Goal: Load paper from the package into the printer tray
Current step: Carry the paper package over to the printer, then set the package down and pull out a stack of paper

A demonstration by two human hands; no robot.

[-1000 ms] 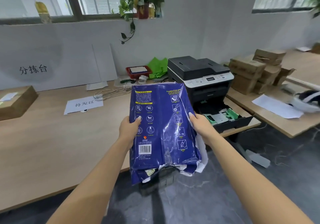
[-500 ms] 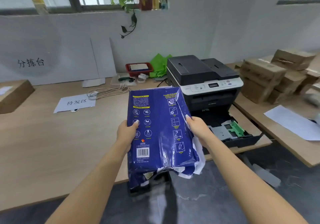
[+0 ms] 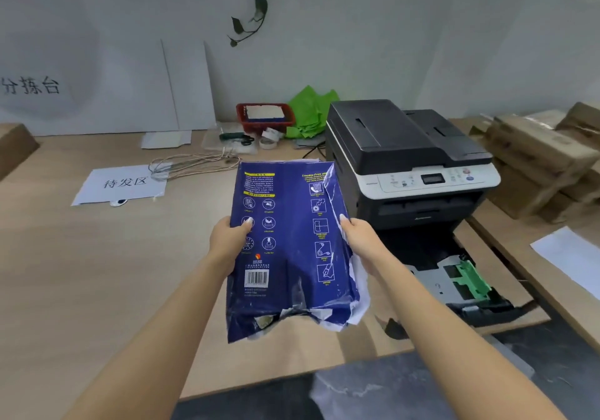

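I hold a dark blue paper package upright over the wooden table, just left of the printer. Its wrapper is torn along the bottom and right edge, where white sheets show. My left hand grips its left edge and my right hand grips its right edge. The black and white printer stands to the right. Its paper tray is pulled out toward me, with green guides inside and no paper visible in it.
The wooden table carries a paper label, a coil of cord, a red basket and green sheets at the back. Cardboard boxes are stacked right of the printer. A white sheet lies at far right.
The view has come closer to the table and tilted down. The package, held in both hands, now hangs over the tabletop beside the printer rather than out over the floor.
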